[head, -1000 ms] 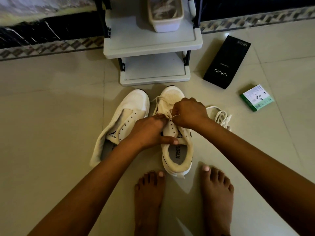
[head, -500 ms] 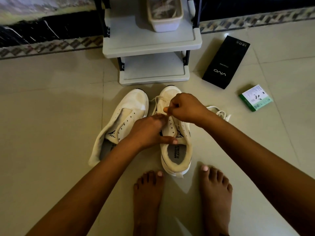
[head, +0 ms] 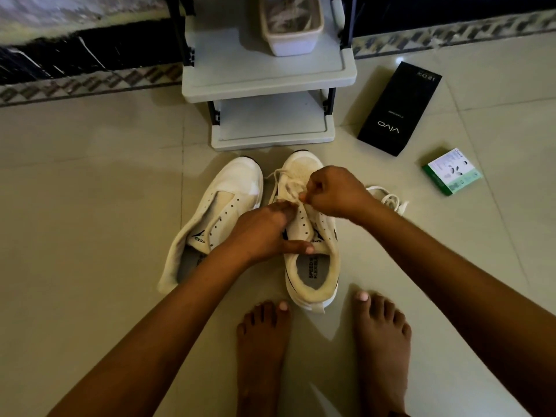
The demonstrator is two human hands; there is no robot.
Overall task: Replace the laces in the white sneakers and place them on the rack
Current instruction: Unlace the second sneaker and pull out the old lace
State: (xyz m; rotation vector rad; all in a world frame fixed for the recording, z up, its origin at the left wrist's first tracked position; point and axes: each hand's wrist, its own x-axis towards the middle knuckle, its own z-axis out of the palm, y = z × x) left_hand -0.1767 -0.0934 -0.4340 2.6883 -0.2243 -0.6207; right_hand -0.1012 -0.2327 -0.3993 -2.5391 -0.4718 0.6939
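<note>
Two white sneakers stand on the tiled floor in front of the rack (head: 267,76). The left sneaker (head: 216,215) has no lace and leans to the left. The right sneaker (head: 310,266) stands upright with a white lace (head: 288,185) threaded through its front eyelets. My left hand (head: 264,233) grips the right sneaker across its tongue, thumb on the collar. My right hand (head: 334,192) pinches the lace end just above the eyelets. A loose white lace (head: 388,200) lies on the floor to the right, partly hidden behind my right wrist.
The grey two-shelf rack carries a pale plastic tub (head: 290,25) on its upper shelf. A black phone box (head: 400,109) and a small green-and-white box (head: 451,171) lie on the floor at right. My bare feet (head: 322,350) stand just behind the right sneaker.
My right hand lifted the lace end forward over the toe and has come back down toward the eyelets. My left hand has kept its hold on the right sneaker.
</note>
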